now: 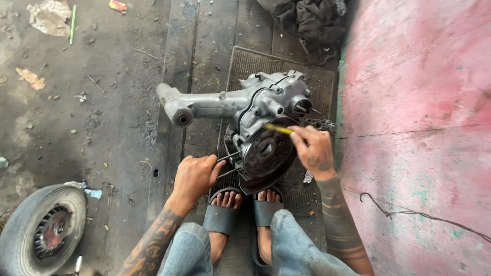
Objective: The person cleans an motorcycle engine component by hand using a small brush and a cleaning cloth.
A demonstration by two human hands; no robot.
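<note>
The grey engine casing (255,110) lies on a ribbed mat (307,82), looking heavy, rigid and greasy. Below it, the left hand (194,176) clenches protruding studs; the right hand (314,151) grasps a yellow-handled tool (279,128) against it.

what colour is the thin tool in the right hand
Yellow. The thin tool pinched in the right hand shows best in the head view, against the grey engine casing.

The person wears faded blue jeans (296,245) and grey slide sandals (221,217), with dark tattoos banding both bare forearms.
</note>
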